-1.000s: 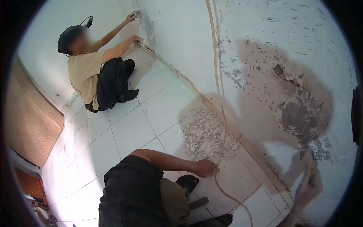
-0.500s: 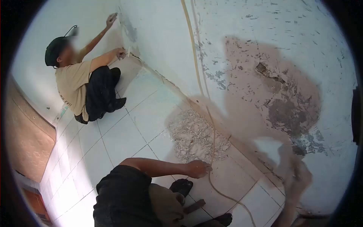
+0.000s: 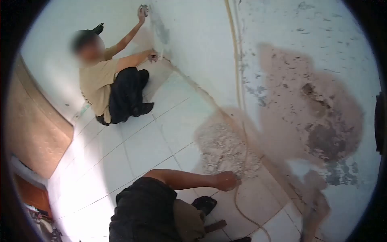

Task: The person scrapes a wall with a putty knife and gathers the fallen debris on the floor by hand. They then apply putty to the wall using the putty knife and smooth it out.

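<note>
My left hand (image 3: 227, 180) is closed around a thin beige hose (image 3: 237, 201) at the near edge of a heap of pale plaster flakes (image 3: 225, 147) on the tiles. The hose comes down along the wall and curls on over the floor. At the lower right, my right hand (image 3: 315, 183) is raised near the wall (image 3: 278, 24), below a patch of scraped, reddish plaster (image 3: 290, 101) with a grey area and a hole. Motion smears its fingers, and whatever it may hold cannot be made out.
A co-worker (image 3: 96, 78) squats by the corner, one raised hand holding a small object against the wall. A brown board (image 3: 44, 121) leans at the left. Beside my foot (image 3: 204, 205) lies a short brown strip (image 3: 215, 226). Assorted items (image 3: 44, 226) sit at the lower left.
The view has swung left, so the scene sits farther right. My right hand has moved relative to the wall patch. The left stays at the hose. The co-worker's head has turned.
</note>
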